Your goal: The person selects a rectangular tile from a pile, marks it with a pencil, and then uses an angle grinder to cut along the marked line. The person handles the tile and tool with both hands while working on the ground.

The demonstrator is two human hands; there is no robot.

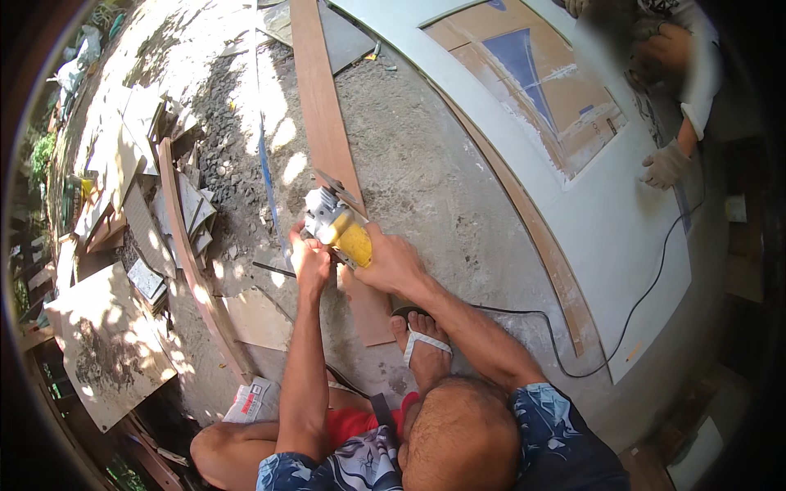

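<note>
1. Far left, broken sheet offcuts (147, 209) lie piled beside a curved wooden strip (190, 262), apart from both hands.
2. The left hand (309, 263) is at the near left flank of the tool, its forearm rising almost straight from the lower edge. Its fingers are curled in — whether they pinch a part of the tool or only rest against it, I cannot tell.
3. The angle grinder (344, 231) is in the middle of the view, above the long plank (326, 106), tilted with its disc (336, 186) toward the far side; whether the disc touches the wood is unclear. It looks dense, rigid and front-heavy, its metal head likely outweighing the yellow body. The body is the sound place to hold; the disc's thin rim calls for bare fingers well away.
4. The plank seems stiff but thin, probably light enough to slide if unpinned; its long edges would give the best hold.
5. The right hand (395, 263) wraps the yellow body, fingers closed round it, its forearm slanting in from the lower right above a sandalled foot (427, 348).
6. Further right, a black cord (550, 327) trails toward a pale panel (618, 245) — a drag on the grip, perhaps.
</note>
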